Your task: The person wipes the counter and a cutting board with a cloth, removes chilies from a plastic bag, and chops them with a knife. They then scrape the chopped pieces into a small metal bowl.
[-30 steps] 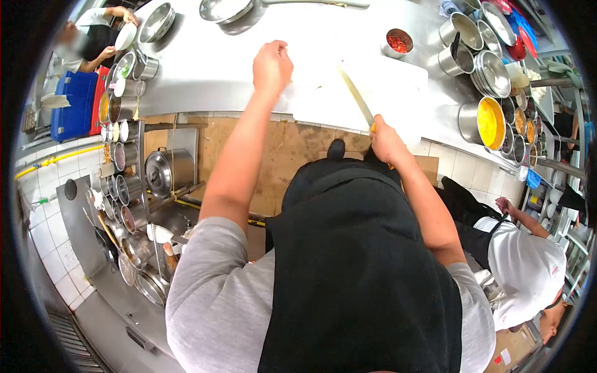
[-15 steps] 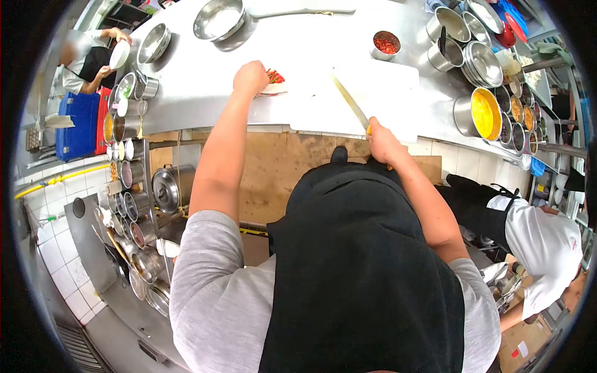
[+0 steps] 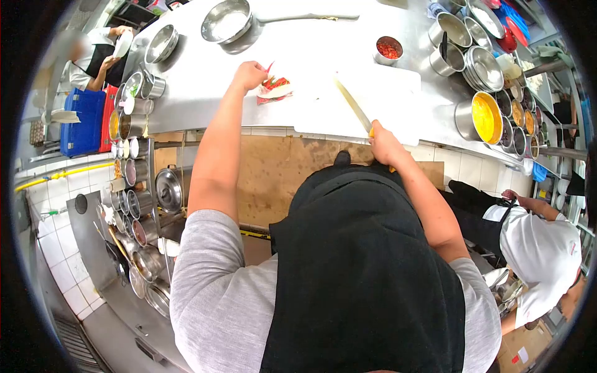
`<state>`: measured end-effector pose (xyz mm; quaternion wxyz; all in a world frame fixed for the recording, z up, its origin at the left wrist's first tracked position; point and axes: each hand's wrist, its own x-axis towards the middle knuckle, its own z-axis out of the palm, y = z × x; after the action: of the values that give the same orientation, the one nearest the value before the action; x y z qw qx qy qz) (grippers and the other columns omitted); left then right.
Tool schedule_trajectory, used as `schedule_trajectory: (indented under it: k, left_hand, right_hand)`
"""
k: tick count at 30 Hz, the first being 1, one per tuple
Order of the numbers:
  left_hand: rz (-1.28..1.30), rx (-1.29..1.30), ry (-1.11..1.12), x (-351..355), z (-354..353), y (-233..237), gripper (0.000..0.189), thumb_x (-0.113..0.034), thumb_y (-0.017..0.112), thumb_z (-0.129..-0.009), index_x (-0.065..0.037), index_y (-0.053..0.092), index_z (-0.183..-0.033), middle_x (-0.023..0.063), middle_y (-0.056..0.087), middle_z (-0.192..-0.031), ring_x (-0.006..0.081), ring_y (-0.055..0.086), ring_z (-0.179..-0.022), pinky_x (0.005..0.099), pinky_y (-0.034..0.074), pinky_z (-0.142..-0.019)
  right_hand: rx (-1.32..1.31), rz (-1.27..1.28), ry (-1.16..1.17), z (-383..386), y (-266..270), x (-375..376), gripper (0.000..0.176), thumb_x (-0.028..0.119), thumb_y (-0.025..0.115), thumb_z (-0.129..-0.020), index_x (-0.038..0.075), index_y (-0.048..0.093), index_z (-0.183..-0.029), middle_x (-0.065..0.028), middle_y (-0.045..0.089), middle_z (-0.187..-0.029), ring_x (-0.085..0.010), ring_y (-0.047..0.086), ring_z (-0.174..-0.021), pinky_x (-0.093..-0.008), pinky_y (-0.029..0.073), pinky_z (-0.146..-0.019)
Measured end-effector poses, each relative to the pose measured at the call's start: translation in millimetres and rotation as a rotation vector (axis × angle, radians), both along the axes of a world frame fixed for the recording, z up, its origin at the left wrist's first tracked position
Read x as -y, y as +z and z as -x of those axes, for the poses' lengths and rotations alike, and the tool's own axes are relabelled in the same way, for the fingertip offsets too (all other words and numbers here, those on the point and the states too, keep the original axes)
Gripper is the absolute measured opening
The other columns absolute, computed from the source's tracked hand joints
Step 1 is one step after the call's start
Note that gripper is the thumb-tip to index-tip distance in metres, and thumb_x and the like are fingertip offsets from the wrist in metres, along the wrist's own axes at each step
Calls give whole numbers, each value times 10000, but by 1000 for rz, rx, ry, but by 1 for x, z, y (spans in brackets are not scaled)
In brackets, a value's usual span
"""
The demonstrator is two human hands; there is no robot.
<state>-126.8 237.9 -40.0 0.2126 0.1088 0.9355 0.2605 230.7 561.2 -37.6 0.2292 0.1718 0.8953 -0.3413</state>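
Between the fingers of my left hand (image 3: 250,75) is a red chili (image 3: 269,66), just above a bag of red chilies (image 3: 274,90) on the steel counter (image 3: 205,93). My right hand (image 3: 387,145) is closed round the handle of a long knife (image 3: 353,104). The blade lies over a white cutting board (image 3: 379,93), its tip pointing away from me and to the left. Beyond the board stands a metal bowl of chopped red pieces (image 3: 388,49).
Metal bowls (image 3: 226,20) stand at the back left. Pots and a yellow-filled pot (image 3: 484,117) crowd the right side. One person (image 3: 536,245) bends at the lower right; another (image 3: 93,59) holds a white dish at the far left.
My left hand has lifted slightly from the chilies with one red chili now showing in its fingers. The bag is more visible. The person at the right has moved an arm.
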Motion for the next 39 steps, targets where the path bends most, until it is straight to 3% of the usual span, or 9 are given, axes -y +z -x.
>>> schedule_trajectory:
  k: [3,4,11,14,16,19,26,34,39]
  left_hand:
    - [-255,133,68,14,12,2,216,-206,831,-895,-22,805,-1004,29,780,-968,159,642,-914,327,516,-783]
    - [-263,190,164,10,6,21,221,-141,785,-887,6,833,-1045,71,807,-967,183,694,-935,341,531,-887]
    - [-470,68,114,-27,-61,41,247,-204,776,-917,-15,831,-1067,101,818,-973,206,729,-935,357,544,-843]
    - [-222,-2,-80,-95,-122,16,199,-205,752,-954,-35,808,-1042,97,795,-960,193,719,-858,390,553,-732]
    - [-78,-357,-351,-118,-138,-20,189,-168,699,-942,-23,797,-1014,199,792,-989,347,774,-920,484,605,-821]
    - [-42,-376,-342,-127,-148,-38,171,-146,683,-918,-26,790,-975,234,771,-1008,447,741,-971,545,602,-895]
    - [-216,-598,-373,-130,-151,-50,131,-56,691,-931,-62,794,-1010,191,732,-959,423,725,-951,544,581,-869]
    - [-140,-436,-373,-133,-141,-46,167,-29,645,-944,-74,781,-1031,203,722,-969,435,719,-955,542,574,-870]
    - [-129,-436,-381,-133,-138,-51,164,-23,640,-940,-71,773,-1024,204,720,-965,438,717,-959,543,572,-870]
  right_hand:
    - [-1,5,-4,-1,0,-1,281,89,615,-1063,-33,492,-1285,-403,725,-1164,-571,690,-1175,-612,541,-1008]
    - [-2,6,-4,-1,-1,-1,289,87,622,-1060,-32,492,-1289,-400,726,-1168,-571,689,-1178,-612,540,-1009]
    - [2,10,-34,-2,-3,-6,254,105,549,-1073,-36,506,-1280,-410,717,-1175,-573,687,-1180,-611,535,-1013]
    - [-10,21,-4,-2,2,-4,247,106,506,-1078,-38,516,-1279,-412,714,-1184,-570,683,-1195,-606,531,-1023]
    - [14,29,-3,0,3,-4,248,101,527,-1081,-35,518,-1288,-401,719,-1195,-562,683,-1202,-605,529,-1026]
    - [-22,71,-1,-1,6,-8,243,115,561,-1089,-26,517,-1283,-392,724,-1197,-556,690,-1194,-608,530,-1020]
    - [48,-31,4,-6,20,-2,285,157,607,-1097,-7,514,-1311,-372,737,-1180,-549,704,-1171,-606,543,-1007]
    - [9,-231,96,-12,36,-1,386,10,544,-985,-30,528,-1368,-339,758,-1096,-527,740,-1087,-613,577,-938]
    - [48,-241,143,-16,58,0,423,10,506,-1007,-33,520,-1428,-338,758,-1114,-519,741,-1089,-605,584,-933]
